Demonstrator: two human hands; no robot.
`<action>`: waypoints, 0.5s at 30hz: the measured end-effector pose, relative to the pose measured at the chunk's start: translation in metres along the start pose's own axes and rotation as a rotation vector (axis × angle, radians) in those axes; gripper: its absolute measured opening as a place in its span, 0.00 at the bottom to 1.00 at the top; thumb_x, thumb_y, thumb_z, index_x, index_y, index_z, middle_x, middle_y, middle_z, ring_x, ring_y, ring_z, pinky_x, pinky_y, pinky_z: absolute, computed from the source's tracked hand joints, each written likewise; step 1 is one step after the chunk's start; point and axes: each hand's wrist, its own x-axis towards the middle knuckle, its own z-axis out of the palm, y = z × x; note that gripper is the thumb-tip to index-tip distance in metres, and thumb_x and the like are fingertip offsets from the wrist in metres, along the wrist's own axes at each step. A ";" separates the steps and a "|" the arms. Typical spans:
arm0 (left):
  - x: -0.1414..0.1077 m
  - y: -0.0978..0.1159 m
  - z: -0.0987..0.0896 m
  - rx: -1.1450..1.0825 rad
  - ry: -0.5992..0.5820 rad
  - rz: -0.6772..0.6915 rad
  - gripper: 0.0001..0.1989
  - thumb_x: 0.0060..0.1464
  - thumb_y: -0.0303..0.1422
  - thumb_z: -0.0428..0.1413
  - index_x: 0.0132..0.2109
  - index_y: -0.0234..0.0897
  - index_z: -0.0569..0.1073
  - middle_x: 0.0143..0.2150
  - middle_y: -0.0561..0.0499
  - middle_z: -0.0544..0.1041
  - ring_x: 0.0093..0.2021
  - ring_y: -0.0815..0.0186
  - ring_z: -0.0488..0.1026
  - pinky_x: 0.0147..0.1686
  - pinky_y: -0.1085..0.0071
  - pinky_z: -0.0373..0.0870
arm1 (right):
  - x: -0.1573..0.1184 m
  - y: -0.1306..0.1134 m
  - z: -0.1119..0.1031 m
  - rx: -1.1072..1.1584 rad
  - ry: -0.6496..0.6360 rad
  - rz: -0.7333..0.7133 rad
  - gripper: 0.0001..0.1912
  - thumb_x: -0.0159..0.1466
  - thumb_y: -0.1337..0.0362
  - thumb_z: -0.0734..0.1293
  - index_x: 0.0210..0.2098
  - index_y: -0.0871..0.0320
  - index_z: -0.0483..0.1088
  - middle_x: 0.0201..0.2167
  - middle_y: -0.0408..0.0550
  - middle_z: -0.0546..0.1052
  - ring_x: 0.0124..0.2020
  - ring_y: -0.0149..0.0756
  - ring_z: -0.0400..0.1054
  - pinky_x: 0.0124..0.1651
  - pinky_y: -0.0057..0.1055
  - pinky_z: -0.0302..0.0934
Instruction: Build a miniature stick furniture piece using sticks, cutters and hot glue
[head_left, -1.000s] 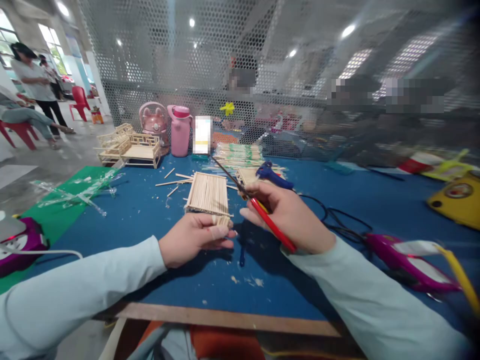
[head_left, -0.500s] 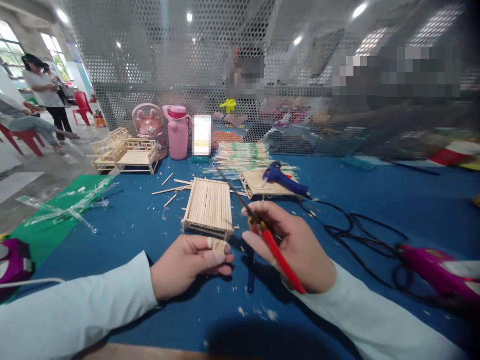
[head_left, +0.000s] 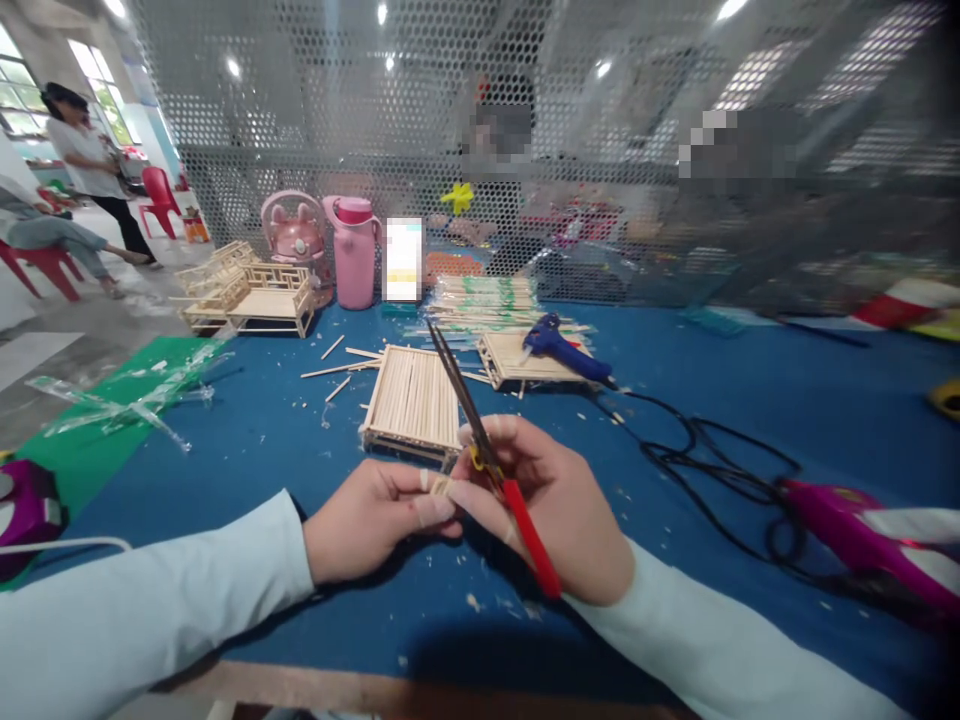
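My left hand [head_left: 382, 518] is closed on a few short wooden sticks [head_left: 441, 485], pinched between thumb and fingers. Red-handled scissors [head_left: 531, 535] rest in my right hand [head_left: 562, 510], their dark blades pointing up and away. The right thumb and fingertips meet the sticks at the left fingertips. Pale tape is wrapped round some fingers. Just beyond the hands stands a small platform of wooden sticks [head_left: 412, 397]. To its right, a blue glue gun [head_left: 566, 352] lies on a second stick platform [head_left: 501, 362].
Stick furniture [head_left: 271, 303], a pink bottle [head_left: 354, 255] and a lit phone [head_left: 403, 262] stand at the back, near bundled sticks [head_left: 480, 300]. Black cable [head_left: 697, 440] loops across the right side beside a magenta tool [head_left: 847, 520]. A perforated screen [head_left: 315, 120] borders the table.
My right hand has moved left with the scissors and now touches the sticks at my left fingertips. The scissors have turned more upright. The view has shifted slightly.
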 end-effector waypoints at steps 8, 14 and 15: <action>0.004 -0.004 0.008 0.105 0.002 0.125 0.18 0.44 0.45 0.61 0.28 0.31 0.79 0.25 0.50 0.75 0.28 0.69 0.66 0.37 0.72 0.63 | -0.004 0.005 0.003 -0.166 -0.030 -0.083 0.08 0.53 0.65 0.68 0.33 0.56 0.67 0.23 0.41 0.74 0.22 0.30 0.68 0.24 0.25 0.66; 0.010 0.005 0.021 0.077 -0.040 0.165 0.16 0.42 0.45 0.62 0.27 0.33 0.80 0.24 0.51 0.75 0.29 0.68 0.66 0.38 0.71 0.64 | -0.003 0.000 -0.005 -0.390 0.035 -0.344 0.06 0.55 0.69 0.65 0.32 0.54 0.70 0.22 0.39 0.73 0.21 0.27 0.66 0.27 0.23 0.63; 0.011 0.006 0.022 0.082 -0.032 0.170 0.16 0.42 0.44 0.62 0.26 0.33 0.80 0.24 0.51 0.75 0.28 0.68 0.66 0.37 0.71 0.64 | -0.003 0.000 -0.006 -0.393 0.031 -0.353 0.06 0.55 0.68 0.65 0.33 0.54 0.70 0.22 0.39 0.74 0.21 0.27 0.67 0.27 0.23 0.63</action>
